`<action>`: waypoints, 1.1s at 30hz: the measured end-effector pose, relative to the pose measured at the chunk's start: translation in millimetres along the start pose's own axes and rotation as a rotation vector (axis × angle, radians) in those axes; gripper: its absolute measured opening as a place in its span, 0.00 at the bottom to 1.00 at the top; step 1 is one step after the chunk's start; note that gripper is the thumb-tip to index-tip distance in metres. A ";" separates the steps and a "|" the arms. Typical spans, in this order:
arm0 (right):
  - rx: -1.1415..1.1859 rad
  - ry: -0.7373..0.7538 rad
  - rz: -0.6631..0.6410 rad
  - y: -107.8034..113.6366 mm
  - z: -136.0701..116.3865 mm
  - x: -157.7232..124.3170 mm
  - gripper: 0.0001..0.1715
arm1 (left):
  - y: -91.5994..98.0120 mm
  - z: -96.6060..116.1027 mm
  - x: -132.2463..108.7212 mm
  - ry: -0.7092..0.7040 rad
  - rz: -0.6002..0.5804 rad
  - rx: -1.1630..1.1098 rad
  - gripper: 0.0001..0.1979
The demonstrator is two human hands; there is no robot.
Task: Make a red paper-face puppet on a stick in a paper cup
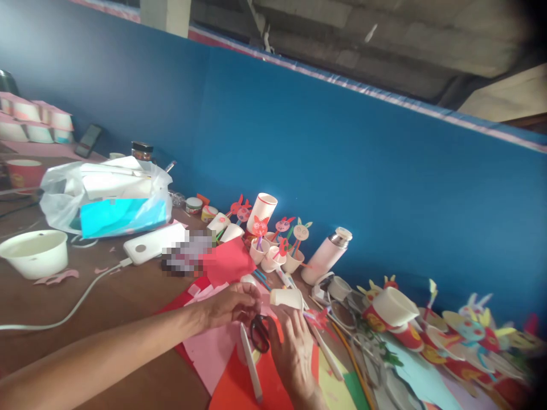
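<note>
White paper cup (285, 298), light and thin-walled, judged easily crushed and best taken by the body with gentle pressure, is held on its side at the top of the right grip (294, 356), whose fingers are closed on it. Black-handled scissors (260, 333) are placed between that grip and the left grip (231, 304), which is curled, its hold indeterminable. Pink paper (205, 353) and red paper (252, 381) are spread below both grips on the bench (106, 290).

Left of the one pale pink steel-capped flask (325, 256), three small white paper cups (270, 259) are standing, two bare hands (233, 304) are working, and one round white plastic bowl (34, 253) is sitting farther off.
</note>
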State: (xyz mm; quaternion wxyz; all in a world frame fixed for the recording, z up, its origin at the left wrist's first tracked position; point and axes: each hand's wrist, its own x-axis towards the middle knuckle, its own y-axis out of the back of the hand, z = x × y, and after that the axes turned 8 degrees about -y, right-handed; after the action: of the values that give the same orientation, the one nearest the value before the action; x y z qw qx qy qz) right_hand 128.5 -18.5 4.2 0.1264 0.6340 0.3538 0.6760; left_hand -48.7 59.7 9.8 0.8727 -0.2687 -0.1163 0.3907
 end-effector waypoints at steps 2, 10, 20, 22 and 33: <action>0.021 0.045 -0.024 1.4 0.2 0.3 0.14 | -3.4 -3.7 -0.4 0.026 0.004 0.005 0.10; 0.141 0.125 -0.087 7.6 0.9 0.5 0.13 | -5.8 -9.1 -3.7 0.091 -0.016 -0.001 0.10; 0.241 0.041 -0.153 3.6 -0.1 -12.3 0.09 | -0.4 -13.7 -2.8 0.203 -0.090 -0.074 0.10; 0.305 -0.034 -0.152 4.0 -1.9 -12.5 0.08 | -0.1 -14.1 -2.9 0.206 -0.098 -0.086 0.10; 0.516 -0.225 -0.037 4.5 -2.3 -13.8 0.08 | 5.5 -15.6 1.6 0.103 -0.039 -0.085 0.12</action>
State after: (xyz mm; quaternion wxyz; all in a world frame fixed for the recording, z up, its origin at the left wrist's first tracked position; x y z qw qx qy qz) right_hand 129.8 -31.0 -3.3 0.0115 0.7099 0.5094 0.4863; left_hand -44.6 58.0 -6.2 0.8728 -0.3227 -0.0930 0.3541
